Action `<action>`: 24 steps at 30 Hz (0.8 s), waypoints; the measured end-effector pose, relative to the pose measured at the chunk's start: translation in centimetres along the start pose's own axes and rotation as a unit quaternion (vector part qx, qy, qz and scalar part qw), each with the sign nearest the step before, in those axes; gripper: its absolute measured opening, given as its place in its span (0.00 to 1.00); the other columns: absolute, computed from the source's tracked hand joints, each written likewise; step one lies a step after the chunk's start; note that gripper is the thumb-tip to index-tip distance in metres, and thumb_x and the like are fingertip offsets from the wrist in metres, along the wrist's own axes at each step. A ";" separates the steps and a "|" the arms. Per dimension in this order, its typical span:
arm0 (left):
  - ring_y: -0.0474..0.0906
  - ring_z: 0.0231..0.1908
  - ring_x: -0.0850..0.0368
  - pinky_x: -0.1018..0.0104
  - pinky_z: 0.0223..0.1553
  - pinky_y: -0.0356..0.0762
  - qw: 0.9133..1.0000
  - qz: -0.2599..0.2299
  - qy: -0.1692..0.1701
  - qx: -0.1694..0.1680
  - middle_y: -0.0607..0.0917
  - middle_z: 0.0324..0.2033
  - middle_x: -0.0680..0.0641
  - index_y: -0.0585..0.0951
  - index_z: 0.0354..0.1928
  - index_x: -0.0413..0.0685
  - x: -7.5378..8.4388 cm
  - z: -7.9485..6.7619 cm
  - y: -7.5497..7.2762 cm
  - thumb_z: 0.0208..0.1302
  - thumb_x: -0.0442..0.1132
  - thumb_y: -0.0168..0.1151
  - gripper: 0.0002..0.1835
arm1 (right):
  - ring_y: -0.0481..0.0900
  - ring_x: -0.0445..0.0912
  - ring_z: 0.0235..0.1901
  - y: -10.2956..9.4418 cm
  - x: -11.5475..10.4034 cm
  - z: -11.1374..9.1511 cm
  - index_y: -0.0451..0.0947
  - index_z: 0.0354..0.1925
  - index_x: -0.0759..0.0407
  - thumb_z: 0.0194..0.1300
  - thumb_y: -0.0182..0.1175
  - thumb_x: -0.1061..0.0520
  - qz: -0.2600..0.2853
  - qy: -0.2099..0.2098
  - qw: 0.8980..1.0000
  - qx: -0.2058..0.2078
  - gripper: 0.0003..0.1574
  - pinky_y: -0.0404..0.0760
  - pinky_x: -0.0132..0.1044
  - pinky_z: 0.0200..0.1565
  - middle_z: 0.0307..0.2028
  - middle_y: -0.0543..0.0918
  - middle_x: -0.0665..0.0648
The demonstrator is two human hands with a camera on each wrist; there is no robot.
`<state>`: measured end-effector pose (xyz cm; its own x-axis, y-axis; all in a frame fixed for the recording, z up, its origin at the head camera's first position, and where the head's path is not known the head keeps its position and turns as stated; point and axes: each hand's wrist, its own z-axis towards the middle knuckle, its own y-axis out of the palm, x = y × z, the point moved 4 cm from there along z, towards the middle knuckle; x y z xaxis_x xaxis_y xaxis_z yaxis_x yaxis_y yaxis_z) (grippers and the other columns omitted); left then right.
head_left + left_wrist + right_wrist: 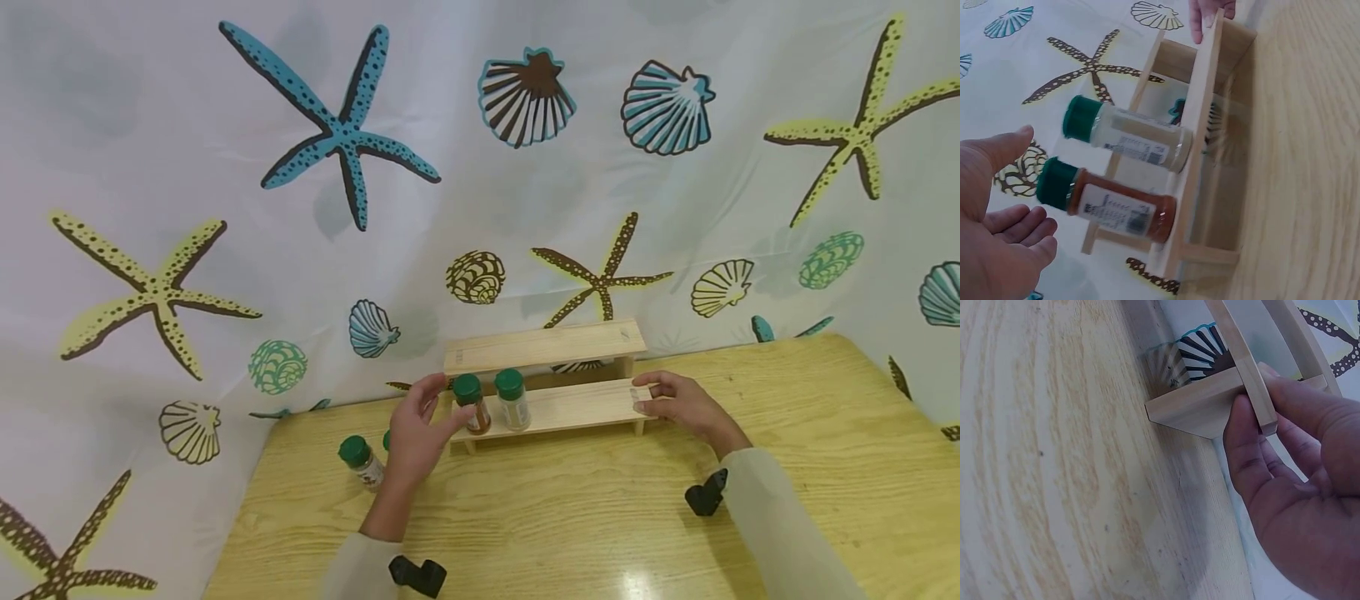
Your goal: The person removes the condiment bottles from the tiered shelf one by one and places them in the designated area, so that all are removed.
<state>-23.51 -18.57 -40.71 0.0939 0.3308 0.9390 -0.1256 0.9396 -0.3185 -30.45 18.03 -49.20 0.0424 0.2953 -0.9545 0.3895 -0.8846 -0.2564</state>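
A two-tier wooden spice rack (pixel 577 406) stands on the table against the patterned cloth. On its lower shelf, toward the left, are two upright green-capped spice jars: one with reddish-brown contents (pixel 1124 207) and one with pale contents (pixel 1141 139). My left hand (pixel 420 433) is beside the reddish-brown jar, thumb and fingers spread apart; the left wrist view shows a gap between them and its cap. At the opposite end, my right hand (pixel 1297 462) pinches the lower shelf's edge between thumb and fingers.
Another green-capped spice jar (pixel 363 462) stands on the wooden table (pixel 570 517) left of the rack. Behind my left hand a further green cap (pixel 386 440) shows partly. A cloth with starfish and shells (pixel 420 233) hangs close behind the rack.
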 end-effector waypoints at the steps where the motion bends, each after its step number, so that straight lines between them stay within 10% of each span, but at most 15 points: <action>1: 0.63 0.67 0.46 0.58 0.71 0.60 1.000 0.000 -0.003 0.002 0.72 0.62 0.40 0.68 0.63 0.41 -0.2 0.0 0.3 0.55 0.39 0.70 0.34 | 0.75 0.47 0.37 0.0 0.0 0.0 0.64 0.63 0.66 0.65 0.61 0.53 0.001 0.000 1.000 0.000 0.33 0.81 0.43 0.46 0.40 0.72 0.58; 24: 0.75 0.58 0.44 0.50 0.63 0.73 0.998 -0.012 -0.007 0.068 0.80 0.46 0.39 0.77 0.47 0.39 -3.6 0.9 3.7 0.59 0.35 0.66 0.15 | 0.75 0.45 0.36 -0.1 0.4 0.3 0.64 0.63 0.66 0.65 0.61 0.54 0.011 0.007 1.000 0.002 0.34 0.81 0.41 0.45 0.39 0.73 0.57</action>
<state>-25.24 -16.34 -45.16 0.0847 0.3062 0.9482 -0.2573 0.9260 -0.2761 -30.72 18.15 -49.57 0.0644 0.2800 -0.9578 0.3842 -0.8928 -0.2352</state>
